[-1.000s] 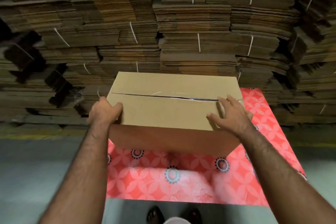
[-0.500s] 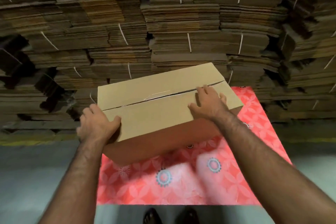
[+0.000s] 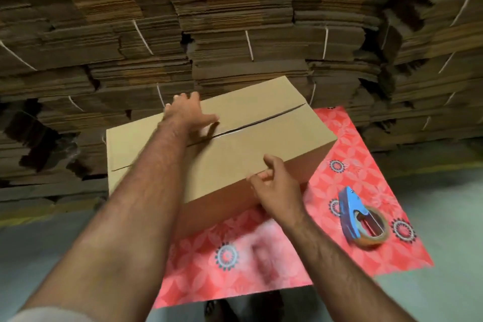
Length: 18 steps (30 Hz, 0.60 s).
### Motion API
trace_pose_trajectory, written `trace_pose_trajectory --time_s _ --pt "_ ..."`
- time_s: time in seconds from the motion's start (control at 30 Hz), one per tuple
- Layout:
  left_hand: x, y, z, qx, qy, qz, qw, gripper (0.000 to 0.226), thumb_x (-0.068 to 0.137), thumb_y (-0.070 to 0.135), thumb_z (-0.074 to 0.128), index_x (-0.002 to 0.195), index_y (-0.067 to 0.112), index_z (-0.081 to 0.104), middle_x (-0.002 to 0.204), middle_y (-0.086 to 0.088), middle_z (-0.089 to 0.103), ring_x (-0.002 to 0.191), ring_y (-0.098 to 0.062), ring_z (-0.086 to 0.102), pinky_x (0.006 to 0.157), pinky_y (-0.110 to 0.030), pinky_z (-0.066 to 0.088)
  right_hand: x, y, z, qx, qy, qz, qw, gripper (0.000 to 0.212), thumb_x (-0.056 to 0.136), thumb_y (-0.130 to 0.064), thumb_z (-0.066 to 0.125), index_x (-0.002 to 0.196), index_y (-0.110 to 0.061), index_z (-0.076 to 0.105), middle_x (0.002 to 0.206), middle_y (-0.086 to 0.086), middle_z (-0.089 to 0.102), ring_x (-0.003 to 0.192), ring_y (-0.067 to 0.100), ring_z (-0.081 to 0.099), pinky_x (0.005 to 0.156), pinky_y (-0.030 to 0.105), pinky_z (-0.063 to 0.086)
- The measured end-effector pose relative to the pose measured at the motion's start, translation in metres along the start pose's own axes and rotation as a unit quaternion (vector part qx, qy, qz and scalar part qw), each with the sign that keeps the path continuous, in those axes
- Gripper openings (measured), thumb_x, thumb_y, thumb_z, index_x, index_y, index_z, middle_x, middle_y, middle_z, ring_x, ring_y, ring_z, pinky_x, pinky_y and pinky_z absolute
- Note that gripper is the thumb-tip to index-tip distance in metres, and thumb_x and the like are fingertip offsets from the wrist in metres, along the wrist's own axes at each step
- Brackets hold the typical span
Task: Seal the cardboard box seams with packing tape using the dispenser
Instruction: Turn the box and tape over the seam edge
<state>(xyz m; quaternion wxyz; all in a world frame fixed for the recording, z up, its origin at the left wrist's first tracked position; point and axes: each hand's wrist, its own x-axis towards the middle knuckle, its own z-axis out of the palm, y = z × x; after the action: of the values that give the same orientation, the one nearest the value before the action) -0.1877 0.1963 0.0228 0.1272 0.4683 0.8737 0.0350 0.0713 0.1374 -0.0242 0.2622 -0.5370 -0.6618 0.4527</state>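
The cardboard box lies turned at an angle on a red patterned mat. Its top flaps are down, with a dark seam running across the top. My left hand reaches across the lid; its fingers hook over the far edge and the thumb lies spread on top near the seam. My right hand is at the near edge by the right corner, fingers loosely curled, holding nothing. The blue tape dispenser with its roll lies on the mat to the right of that hand.
Tied bundles of flattened cardboard are stacked like a wall behind and on both sides of the mat. Grey floor surrounds the mat. My feet show at the bottom edge.
The box has been turned further, its right end swinging away. My left hand moved from the near left corner to the far edge. My right hand came off the lid. The dispenser came into view.
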Motion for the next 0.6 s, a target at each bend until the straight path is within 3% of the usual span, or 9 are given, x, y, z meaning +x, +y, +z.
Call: trace_pose_trajectory --time_s 0.1,0.23,0.37,0.47,0.6 --pt "0.021 -0.035 0.001 -0.023 -0.039 -0.059 0.997 0.089 0.072 0.077 0.067 0.13 0.011 0.051 0.137 -0.02 0.055 0.127 -0.038 0.05 0.108 -0.049 0.041 0.006 0.004 0.002 -0.006 0.011 -0.013 1.0 0.055 0.087 -0.029 0.073 0.138 -0.018 0.053 0.077 -0.011 0.063 0.068 -0.002 0.061 0.076 0.017 0.05" --pt "0.035 -0.054 0.011 -0.03 -0.048 -0.068 0.996 0.11 0.052 0.096 0.048 0.124 0.013 0.054 0.132 -0.019 0.057 0.123 -0.038 0.053 0.105 -0.053 0.042 0.03 0.004 0.0 -0.038 0.024 -0.03 0.999 0.054 0.085 -0.024 0.074 0.135 -0.016 0.055 0.079 -0.009 0.061 0.071 0.007 0.062 0.078 0.022 0.052" --pt "0.014 -0.051 0.013 -0.037 -0.014 -0.11 0.993 0.095 0.078 0.082 0.053 0.138 0.008 0.045 0.142 -0.021 0.048 0.132 -0.038 0.046 0.109 -0.053 0.039 0.087 -0.007 -0.017 -0.122 0.018 -0.048 0.991 0.051 0.084 -0.018 0.072 0.133 -0.011 0.057 0.085 -0.002 0.062 0.094 0.024 0.065 0.089 0.031 0.049" --pt "0.004 -0.064 0.011 -0.082 -0.021 -0.099 0.992 0.083 0.079 0.072 0.064 0.13 0.008 0.051 0.135 -0.02 0.057 0.125 -0.037 0.053 0.102 -0.045 0.046 0.12 -0.018 -0.02 -0.136 0.02 -0.04 0.99 0.054 0.083 -0.019 0.073 0.133 -0.006 0.055 0.102 0.006 0.064 0.108 0.029 0.061 0.085 0.026 0.041" --pt "-0.013 -0.082 0.003 -0.096 -0.033 -0.107 0.989 0.068 0.077 0.066 0.07 0.119 0.013 0.06 0.124 -0.016 0.066 0.116 -0.035 0.06 0.098 -0.039 0.048 0.121 -0.014 -0.001 -0.145 0.007 -0.027 0.989 0.068 0.08 -0.033 0.075 0.137 -0.008 0.049 0.127 0.014 0.059 0.119 0.031 0.056 0.096 0.033 0.045"
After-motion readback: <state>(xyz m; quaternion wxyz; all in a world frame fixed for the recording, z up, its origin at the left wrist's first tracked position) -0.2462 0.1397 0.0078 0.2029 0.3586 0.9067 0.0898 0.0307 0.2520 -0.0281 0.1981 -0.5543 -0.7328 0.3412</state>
